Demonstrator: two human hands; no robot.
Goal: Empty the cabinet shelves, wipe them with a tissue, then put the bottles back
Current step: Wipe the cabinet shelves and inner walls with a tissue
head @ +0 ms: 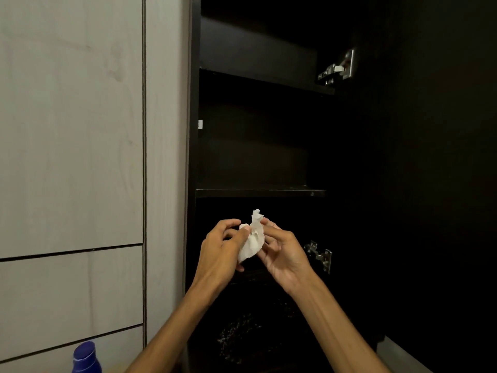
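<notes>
Crumpled tissue sits right between both hands, left hand and right hand each pinching it, below the dark shelf.

- A pale wood-grain wall panel fills the left side, cut by thin dark horizontal seams low down.
- A narrower pale vertical strip stands between that panel and the dark opening, set off by a thin dark vertical groove.
- To the right the surroundings are black and dimly lit.
- Two metal hinges catch the light.
- A pale edge shows at the lower right.
</notes>
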